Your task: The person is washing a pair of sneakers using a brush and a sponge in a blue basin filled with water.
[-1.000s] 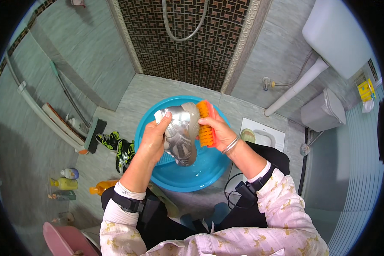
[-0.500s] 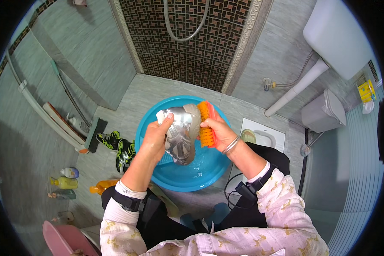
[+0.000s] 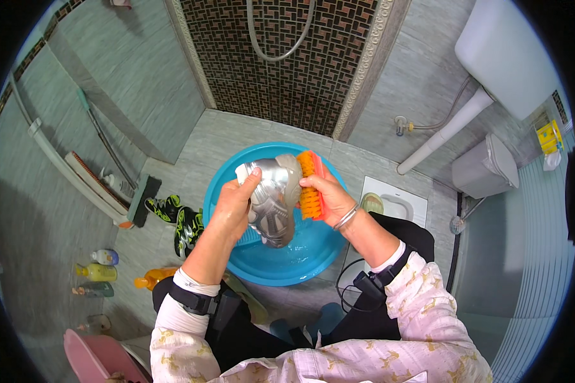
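Note:
Over a round blue basin [image 3: 310, 271] I hold a silver-grey sneaker [image 3: 273, 201] in my left hand [image 3: 235, 201], thumb on its upper and fingers hidden behind it. My right hand [image 3: 332, 198] grips a scrub brush [image 3: 312, 185] with orange bristles and a reddish-pink back. The bristles face left, at the edge of the shoe's sole; whether they touch it I cannot tell. Water lies in the basin below, and part of a ridged blue washboard [image 3: 249, 237] shows beneath the sneaker.
Black-and-green sneakers [image 3: 188, 230] stand left of the basin, near a broom [image 3: 145, 201]. An orange bottle [image 3: 154, 278] lies by my left knee, with several bottles [image 3: 97, 273] farther left. A squat toilet [image 3: 399, 205] is right of the basin, a grey bin [image 3: 485, 167] beyond. A pink tub [image 3: 102, 357] sits lower left.
Almost nothing differs. The sneaker and both hands have shifted very slightly, and the brush stays beside the sole.

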Available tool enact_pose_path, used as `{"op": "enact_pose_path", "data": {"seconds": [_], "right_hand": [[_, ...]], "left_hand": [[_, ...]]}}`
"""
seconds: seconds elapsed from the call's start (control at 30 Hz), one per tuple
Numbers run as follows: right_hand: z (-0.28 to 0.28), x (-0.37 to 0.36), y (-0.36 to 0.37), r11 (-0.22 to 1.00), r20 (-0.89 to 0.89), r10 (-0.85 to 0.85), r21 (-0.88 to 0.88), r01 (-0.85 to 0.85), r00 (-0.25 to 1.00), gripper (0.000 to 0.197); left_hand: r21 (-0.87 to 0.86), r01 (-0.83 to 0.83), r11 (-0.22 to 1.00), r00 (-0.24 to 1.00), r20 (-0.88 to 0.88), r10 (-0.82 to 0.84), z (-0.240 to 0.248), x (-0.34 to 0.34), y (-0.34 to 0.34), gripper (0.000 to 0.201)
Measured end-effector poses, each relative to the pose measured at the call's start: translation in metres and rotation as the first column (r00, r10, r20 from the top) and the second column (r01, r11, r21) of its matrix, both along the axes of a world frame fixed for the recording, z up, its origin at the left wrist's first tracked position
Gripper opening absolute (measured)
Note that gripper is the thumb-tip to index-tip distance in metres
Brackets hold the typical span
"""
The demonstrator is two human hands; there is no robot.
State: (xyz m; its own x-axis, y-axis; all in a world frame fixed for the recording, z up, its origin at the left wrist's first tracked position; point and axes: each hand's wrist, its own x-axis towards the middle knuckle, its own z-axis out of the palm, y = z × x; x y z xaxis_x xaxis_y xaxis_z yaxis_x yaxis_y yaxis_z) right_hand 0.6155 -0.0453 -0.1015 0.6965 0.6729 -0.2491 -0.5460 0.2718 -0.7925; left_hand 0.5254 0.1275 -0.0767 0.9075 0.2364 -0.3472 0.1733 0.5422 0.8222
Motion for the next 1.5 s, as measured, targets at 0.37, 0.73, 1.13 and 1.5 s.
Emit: {"op": "enact_pose_path", "data": {"seconds": [0.37,0.73,1.13,1.5], "right_hand": [[-0.012,0.000,0.001,0.999,-0.021,0.010,-0.047,-0.011,1.000,0.067],[-0.203,0.055,-0.016,0.597,0.218,-0.002,-0.783,0.176,0.976,0.068],[-0.301,0.022,-0.002,-0.109,0.215,0.501,-0.945,0.308,0.838,0.091],[-0.174,0.017,0.073,0.960,0.753,0.038,-0.211,0.186,0.657,0.063]], "left_hand": [[0.020,0.011,1.000,1.000,-0.015,-0.011,-0.005,0.001,0.002,0.039],[-0.126,-0.282,0.951,0.938,-0.246,0.245,-0.110,-0.009,0.056,0.041],[-0.157,-0.400,0.903,0.874,-0.361,0.325,-0.120,-0.011,0.074,0.044],[-0.070,-0.386,0.920,0.870,-0.359,0.337,-0.116,-0.007,0.067,0.039]]}}
